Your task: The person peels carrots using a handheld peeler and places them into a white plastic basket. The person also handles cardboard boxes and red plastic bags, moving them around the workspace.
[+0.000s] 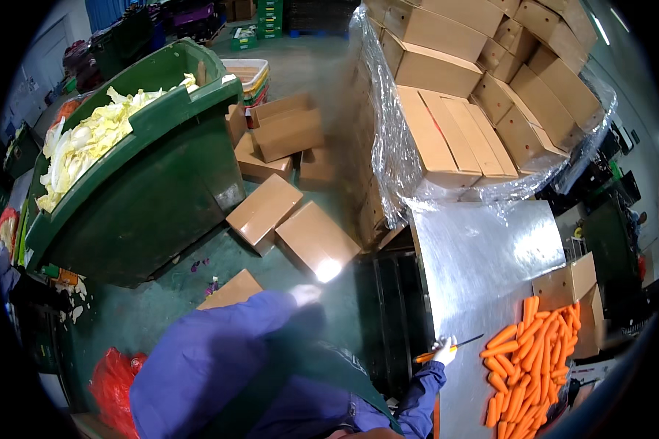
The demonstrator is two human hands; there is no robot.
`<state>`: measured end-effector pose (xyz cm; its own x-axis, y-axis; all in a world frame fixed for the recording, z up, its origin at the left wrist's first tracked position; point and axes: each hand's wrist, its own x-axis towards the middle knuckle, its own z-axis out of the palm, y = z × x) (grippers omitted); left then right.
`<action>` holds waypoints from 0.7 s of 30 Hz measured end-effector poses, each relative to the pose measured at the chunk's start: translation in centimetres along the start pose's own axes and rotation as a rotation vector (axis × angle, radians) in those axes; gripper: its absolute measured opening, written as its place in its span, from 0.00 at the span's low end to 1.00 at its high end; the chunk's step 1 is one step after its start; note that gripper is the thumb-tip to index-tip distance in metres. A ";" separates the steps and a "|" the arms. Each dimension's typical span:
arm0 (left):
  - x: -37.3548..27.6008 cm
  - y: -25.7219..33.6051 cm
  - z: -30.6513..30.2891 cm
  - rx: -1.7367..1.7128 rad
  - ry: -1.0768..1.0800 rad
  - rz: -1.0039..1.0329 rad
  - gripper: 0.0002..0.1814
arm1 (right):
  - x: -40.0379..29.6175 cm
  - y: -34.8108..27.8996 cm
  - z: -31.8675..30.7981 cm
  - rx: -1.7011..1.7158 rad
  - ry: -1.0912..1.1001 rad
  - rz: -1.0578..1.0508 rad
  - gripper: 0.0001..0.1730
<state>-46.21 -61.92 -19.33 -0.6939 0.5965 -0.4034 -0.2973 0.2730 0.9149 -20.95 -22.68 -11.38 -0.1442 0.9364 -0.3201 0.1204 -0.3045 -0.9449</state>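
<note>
My right hand (445,351), in a pale glove, grips a knife (464,342) with an orange handle and a thin dark blade. It is at the near edge of a metal-topped table (472,285), with the blade pointing toward a heap of orange carrots (532,362). My left hand (306,294) is out over the floor, close to a closed cardboard box (318,238). Blur hides its fingers, and nothing can be made out in it. Both arms wear blue-purple sleeves.
A green wheeled bin (143,214) on the left holds pale cabbage leaves (96,137). Cardboard boxes (266,211) lie about the floor. Beyond the table rises a stack of cartons (445,71) partly wrapped in clear film (392,148). A red plastic bag (112,384) lies at lower left.
</note>
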 end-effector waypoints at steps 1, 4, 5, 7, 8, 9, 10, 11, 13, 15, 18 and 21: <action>0.7 2.3 -0.6 -0.121 0.009 0.101 0.13 | 0.8 -0.1 0.5 0.021 -0.005 -0.008 0.20; 0.6 17.2 -6.3 0.164 0.260 0.404 0.10 | 3.0 0.5 2.5 0.014 -0.033 0.090 0.14; 0.9 21.2 -9.2 0.135 0.318 0.575 0.09 | 3.5 0.8 2.7 0.007 -0.045 0.137 0.11; -2.2 34.0 -13.2 0.181 0.477 0.801 0.16 | 3.3 0.8 2.7 -0.178 0.102 0.127 0.03; -5.6 39.2 -13.8 -0.042 0.469 0.904 0.22 | 3.1 0.3 3.4 -0.240 0.140 0.129 0.03; -8.7 43.4 -13.8 -0.032 0.569 1.105 0.30 | 3.2 -0.2 4.2 -0.308 0.173 0.129 0.03; -10.5 45.9 -14.4 0.132 0.738 1.309 0.41 | 3.5 0.0 4.2 -0.367 0.201 0.077 0.03; -13.2 48.2 -16.3 0.232 0.825 1.539 0.46 | 3.8 0.1 4.3 -0.339 0.154 0.072 0.05; -15.1 50.2 -15.9 0.365 0.836 1.816 0.45 | 3.3 -0.8 4.6 -0.367 0.166 0.124 0.05; -15.3 50.7 -13.6 0.466 0.766 1.937 0.43 | 4.2 -0.7 4.6 -0.426 0.165 0.080 0.05; -13.5 50.4 -10.8 0.535 0.592 1.976 0.42 | 3.4 -2.2 5.3 -0.396 0.106 0.155 0.04; -10.9 50.9 -10.1 0.525 0.508 2.009 0.40 | 3.3 -0.8 5.0 -0.507 0.181 0.127 0.05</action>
<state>-60.44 -62.14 31.80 0.1474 0.0920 0.9848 0.9827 -0.1268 -0.1352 -26.39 -20.24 -11.98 0.0680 0.9263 -0.3705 0.5906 -0.3367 -0.7334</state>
